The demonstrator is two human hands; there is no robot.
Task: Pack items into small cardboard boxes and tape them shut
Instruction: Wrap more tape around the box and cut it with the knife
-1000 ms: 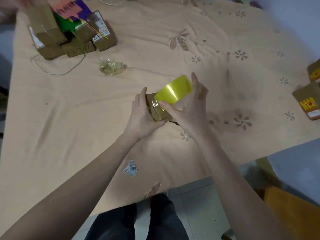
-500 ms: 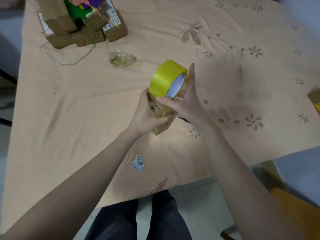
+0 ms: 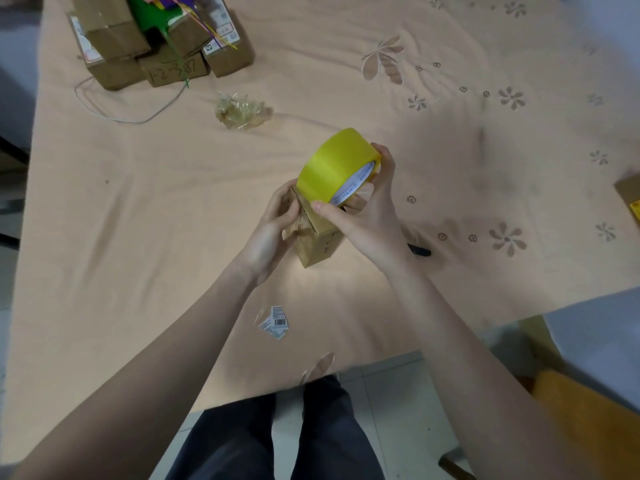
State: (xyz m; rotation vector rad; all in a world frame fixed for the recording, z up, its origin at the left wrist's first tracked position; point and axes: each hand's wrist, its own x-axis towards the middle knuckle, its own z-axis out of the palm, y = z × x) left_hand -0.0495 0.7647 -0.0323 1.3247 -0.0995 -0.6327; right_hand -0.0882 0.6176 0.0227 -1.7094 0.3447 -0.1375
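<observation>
Left hand point(image 3: 273, 230) fingers are curling around the small cardboard box point(image 3: 317, 237) while right hand point(image 3: 367, 216) fingers are gripping the yellow tape roll point(image 3: 337, 166) atop it.

Tape roll point(image 3: 337, 166): turned since 1 s ago, core now facing right; was edge-on. Right hand point(image 3: 369, 216): fingers now curled over roll's far rim, prev. straight. Small cardboard box point(image 3: 317, 237): upended, now standing tall. Black pen point(image 3: 419, 251): now uncovered.
</observation>
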